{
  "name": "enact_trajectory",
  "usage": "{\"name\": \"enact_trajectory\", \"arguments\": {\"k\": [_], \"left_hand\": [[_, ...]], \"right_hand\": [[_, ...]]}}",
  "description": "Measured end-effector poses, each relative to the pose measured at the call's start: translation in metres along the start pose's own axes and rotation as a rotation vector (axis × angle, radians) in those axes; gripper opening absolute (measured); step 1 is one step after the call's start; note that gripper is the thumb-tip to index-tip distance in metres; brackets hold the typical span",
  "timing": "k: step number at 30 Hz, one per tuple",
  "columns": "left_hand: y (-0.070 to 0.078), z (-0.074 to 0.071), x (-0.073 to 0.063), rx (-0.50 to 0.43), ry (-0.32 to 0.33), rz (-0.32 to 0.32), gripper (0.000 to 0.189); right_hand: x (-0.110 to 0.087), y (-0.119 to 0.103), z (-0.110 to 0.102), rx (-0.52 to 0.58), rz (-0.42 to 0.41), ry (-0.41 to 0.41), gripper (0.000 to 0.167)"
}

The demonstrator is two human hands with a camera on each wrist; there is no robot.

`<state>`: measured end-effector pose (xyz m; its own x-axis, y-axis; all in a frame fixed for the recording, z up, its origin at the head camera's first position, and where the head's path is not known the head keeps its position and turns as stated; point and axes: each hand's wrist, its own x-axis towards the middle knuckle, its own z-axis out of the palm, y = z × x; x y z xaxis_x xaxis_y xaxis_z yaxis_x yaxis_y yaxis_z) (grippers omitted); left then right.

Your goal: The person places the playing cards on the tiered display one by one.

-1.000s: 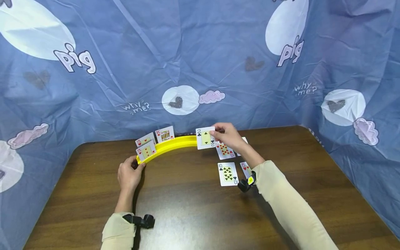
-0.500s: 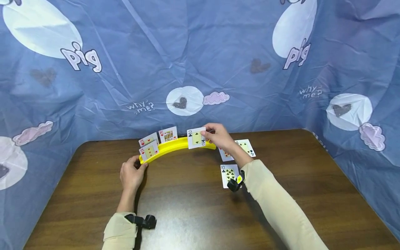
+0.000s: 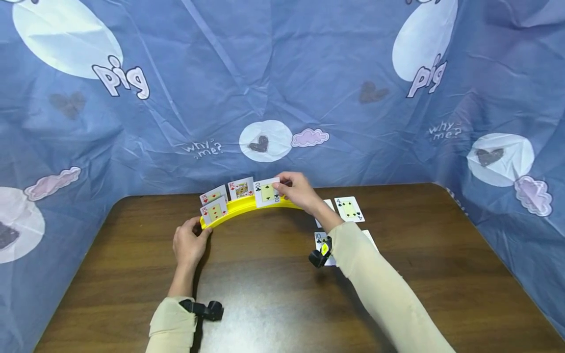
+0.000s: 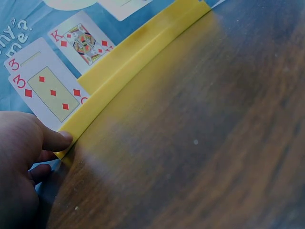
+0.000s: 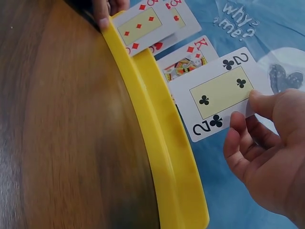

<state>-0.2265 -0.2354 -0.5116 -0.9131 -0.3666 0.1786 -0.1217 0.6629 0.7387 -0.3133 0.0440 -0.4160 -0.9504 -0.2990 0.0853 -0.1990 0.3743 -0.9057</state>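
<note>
The right hand (image 3: pixel 296 190) pinches the two of clubs (image 3: pixel 265 192) at the yellow holder (image 3: pixel 240 208), contact unclear; the left hand (image 3: pixel 189 242) grips the holder's left end. A wrist camera (image 3: pixel 316 259) partly hides the ten of clubs (image 3: pixel 320 239).

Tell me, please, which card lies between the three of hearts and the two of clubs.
The king of diamonds stands between the three of hearts and the two of clubs in the right hand; the head and right wrist views show it.

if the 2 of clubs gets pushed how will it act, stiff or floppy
Fairly stiff, probably: the 2 of clubs stays flat with the right hand pinching one side. It could pivot, being gripped only there, and might bend if forced, looking thin.
</note>
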Motion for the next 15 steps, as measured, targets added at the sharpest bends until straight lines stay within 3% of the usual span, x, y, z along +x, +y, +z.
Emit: {"name": "enact_trajectory", "arguments": {"k": [8,15], "left_hand": [[-0.001,0.000,0.000,-0.009,-0.002,-0.002,0.036],[0.002,-0.001,-0.002,-0.011,0.045,0.020,0.036]], "right_hand": [[0.008,-0.004,0.019,0.037,0.002,-0.037,0.020],[0.012,-0.004,0.032,0.043,0.029,-0.034,0.020]]}}
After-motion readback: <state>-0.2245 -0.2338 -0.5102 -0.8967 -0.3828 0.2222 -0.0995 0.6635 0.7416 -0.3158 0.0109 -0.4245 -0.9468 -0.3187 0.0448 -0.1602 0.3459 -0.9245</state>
